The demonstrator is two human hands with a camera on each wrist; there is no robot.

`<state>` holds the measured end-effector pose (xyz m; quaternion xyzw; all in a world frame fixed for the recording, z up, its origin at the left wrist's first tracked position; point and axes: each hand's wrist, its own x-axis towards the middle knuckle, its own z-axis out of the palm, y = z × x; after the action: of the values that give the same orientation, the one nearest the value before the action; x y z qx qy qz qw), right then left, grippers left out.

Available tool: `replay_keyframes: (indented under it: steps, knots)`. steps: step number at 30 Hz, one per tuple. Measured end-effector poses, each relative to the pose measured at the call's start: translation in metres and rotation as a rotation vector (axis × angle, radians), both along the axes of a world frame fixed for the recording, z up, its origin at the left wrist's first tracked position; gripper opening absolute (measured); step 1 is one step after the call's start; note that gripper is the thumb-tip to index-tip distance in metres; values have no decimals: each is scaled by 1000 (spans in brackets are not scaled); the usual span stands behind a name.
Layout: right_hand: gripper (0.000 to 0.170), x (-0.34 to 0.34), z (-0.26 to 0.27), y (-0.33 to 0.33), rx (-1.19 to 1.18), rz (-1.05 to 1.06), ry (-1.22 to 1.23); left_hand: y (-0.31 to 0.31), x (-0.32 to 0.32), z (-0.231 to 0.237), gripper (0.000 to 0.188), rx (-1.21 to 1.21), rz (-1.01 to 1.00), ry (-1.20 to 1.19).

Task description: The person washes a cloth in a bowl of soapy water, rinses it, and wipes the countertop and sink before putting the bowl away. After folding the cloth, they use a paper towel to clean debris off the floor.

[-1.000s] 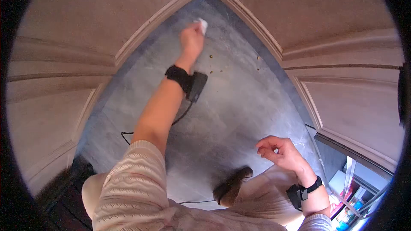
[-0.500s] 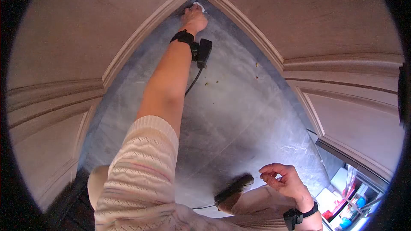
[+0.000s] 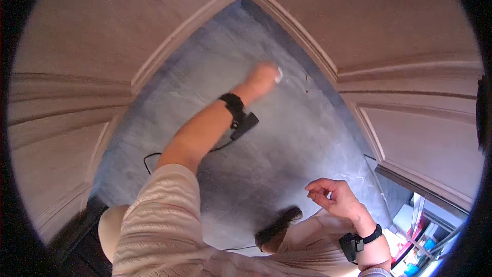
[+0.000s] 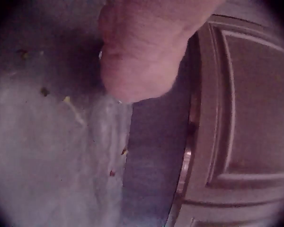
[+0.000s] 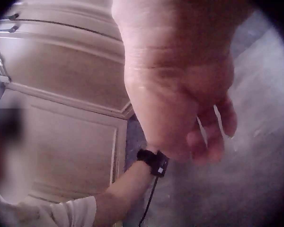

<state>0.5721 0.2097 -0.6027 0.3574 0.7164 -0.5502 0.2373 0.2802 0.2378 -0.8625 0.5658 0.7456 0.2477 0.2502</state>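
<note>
My left hand (image 3: 260, 78) is stretched out over the grey floor (image 3: 200, 92), its fingers curled round a small crumpled white wipe (image 3: 279, 75). In the left wrist view the back of that hand hides most of the wipe, and small yellowish and dark crumbs (image 4: 45, 91) lie on the floor beside it. Another crumb (image 3: 307, 92) lies to the right of the hand in the head view. My right hand (image 3: 335, 199) hangs loosely curled above the right knee, holding nothing; the right wrist view shows its palm and bent fingers (image 5: 208, 146).
Wooden cabinet doors (image 3: 87, 36) meet at a corner ahead, with a dark kickboard (image 3: 277, 28) beneath. A dark shoe (image 3: 279, 225) stands near the body. At lower right, colourful items (image 3: 423, 246) sit in an opened space. A black cable (image 3: 148, 161) trails from my left wrist.
My left hand with the wipe reached forward into the corner, then came back toward me and to the right, over where several crumbs lay. My right hand stays nearly in place.
</note>
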Motion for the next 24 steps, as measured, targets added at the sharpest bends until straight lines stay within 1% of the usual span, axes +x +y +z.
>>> replay_keyframes:
  steps: [2, 4, 6, 7, 9, 10, 12, 13, 15, 16, 18, 20, 21, 22, 23, 24]
  knots:
    - [20, 8, 4, -5, -7, 2, -18, 5, -33, 38, 21, -94, 328, -48]
    - [19, 10, 11, -9, 20, 7, 13, 13, -78, 41, 26, 147, 467, 52]
    - [18, 14, 17, -12, 13, -14, 8, 23, -118, 25, 35, 255, 467, 182]
    - [18, 17, 19, -13, 9, -36, -1, 35, -130, 13, 35, 262, 463, 182]
    - [18, 26, 20, -13, 19, -65, -19, 56, -140, -11, 41, 169, 458, 348]
    - [18, 30, 21, -13, 21, -91, -38, 63, -140, -11, 41, 172, 455, 344]
    - [18, 34, 26, -15, 32, -117, -52, 74, -133, -15, 43, -51, 481, 423]
    - [18, 38, 28, -17, 26, -137, -39, 75, -130, -18, 43, -55, 470, 423]
    - [18, 41, 27, -20, 19, -159, -14, 75, -133, -18, 40, -80, 387, 463]
    - [18, 41, 27, -20, 14, -155, -2, 74, -127, -10, 40, -80, 386, 467]
    - [18, 40, 26, -19, 9, -143, 13, 65, -92, 16, 36, -183, 362, 251]
    - [19, 31, 23, -13, 45, -71, 44, 48, -54, 20, 31, -31, 191, 327]
    - [19, 22, 25, -10, 53, -67, 56, 46, -37, 7, 28, 2, 119, 269]
    - [17, 13, 27, -6, 74, -45, 64, 42, -24, 5, 26, 35, 44, 205]
    - [16, 9, 29, -5, 95, -24, 67, 38, -22, 3, 26, 44, 45, 207]
    - [16, 7, 30, -5, 104, -19, 66, 32, -21, 13, 23, -16, -66, 216]
